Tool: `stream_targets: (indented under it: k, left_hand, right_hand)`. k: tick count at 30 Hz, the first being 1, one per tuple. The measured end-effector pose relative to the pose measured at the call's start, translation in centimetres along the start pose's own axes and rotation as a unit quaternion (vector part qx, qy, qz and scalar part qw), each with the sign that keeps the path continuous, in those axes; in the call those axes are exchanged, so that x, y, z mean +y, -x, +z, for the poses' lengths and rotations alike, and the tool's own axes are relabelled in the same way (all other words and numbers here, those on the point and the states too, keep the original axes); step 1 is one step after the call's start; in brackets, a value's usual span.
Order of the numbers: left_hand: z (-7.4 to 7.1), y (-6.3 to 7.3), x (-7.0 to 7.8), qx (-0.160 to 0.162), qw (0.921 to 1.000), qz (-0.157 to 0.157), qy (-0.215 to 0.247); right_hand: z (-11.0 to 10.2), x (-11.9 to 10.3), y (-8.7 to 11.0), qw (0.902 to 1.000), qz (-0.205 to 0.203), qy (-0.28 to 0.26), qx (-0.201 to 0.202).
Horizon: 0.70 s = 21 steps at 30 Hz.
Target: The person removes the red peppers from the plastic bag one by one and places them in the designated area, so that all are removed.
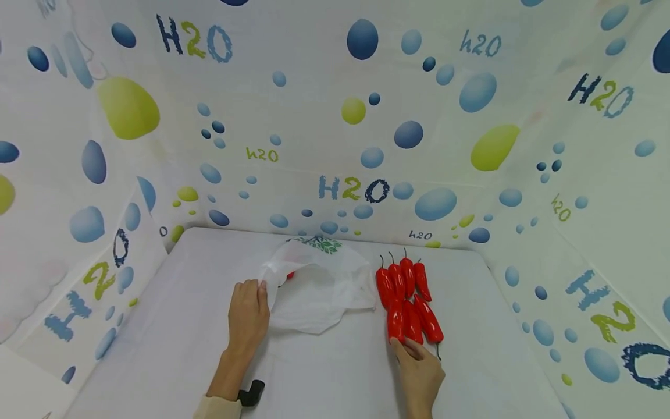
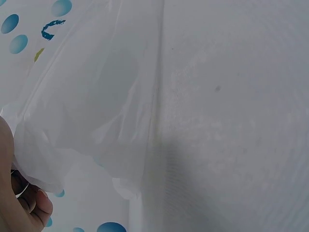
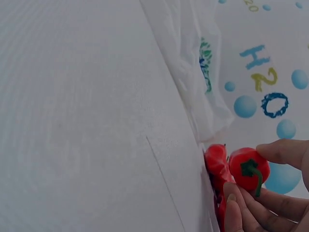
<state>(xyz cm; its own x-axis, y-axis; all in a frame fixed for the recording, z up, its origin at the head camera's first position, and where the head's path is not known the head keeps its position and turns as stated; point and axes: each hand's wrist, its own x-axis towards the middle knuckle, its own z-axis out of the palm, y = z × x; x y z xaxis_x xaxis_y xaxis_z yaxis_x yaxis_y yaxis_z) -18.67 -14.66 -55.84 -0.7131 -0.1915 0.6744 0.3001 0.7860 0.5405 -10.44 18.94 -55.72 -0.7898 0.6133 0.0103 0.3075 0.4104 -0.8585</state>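
Note:
A white plastic bag (image 1: 314, 297) with a green leaf print lies on the table, its mouth toward me. My left hand (image 1: 248, 311) grips the bag's left edge and lifts it; in the left wrist view the thin film (image 2: 87, 96) hangs from the curled fingers (image 2: 41, 203). A bit of red shows inside the bag's mouth. On the right, my right hand (image 1: 420, 372) pinches the stem end of a red chili pepper (image 1: 396, 320) between thumb and fingers. Its green stem (image 3: 251, 168) shows in the right wrist view. Several more red peppers (image 1: 407, 276) lie in two rows around it.
The white table (image 1: 497, 349) ends at a back wall and side walls hung with a bubble-patterned curtain (image 1: 314, 116) printed H2O. A black strap piece (image 1: 253, 394) is at my left wrist.

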Motion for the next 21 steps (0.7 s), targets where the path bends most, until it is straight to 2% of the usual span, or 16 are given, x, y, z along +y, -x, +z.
stream_targets:
  k: [7,21]
  left_hand:
    - [0.0,0.0,0.0,-0.001,1.0000,0.002,0.006]
    - [0.0,0.0,0.0,0.007,1.0000,0.006,0.003]
  right_hand:
    - [-0.7,0.5,-0.2,0.9996,0.019,0.019,0.010]
    - [-1.5,2.1,-0.8,0.9984,0.026,0.048,0.013]
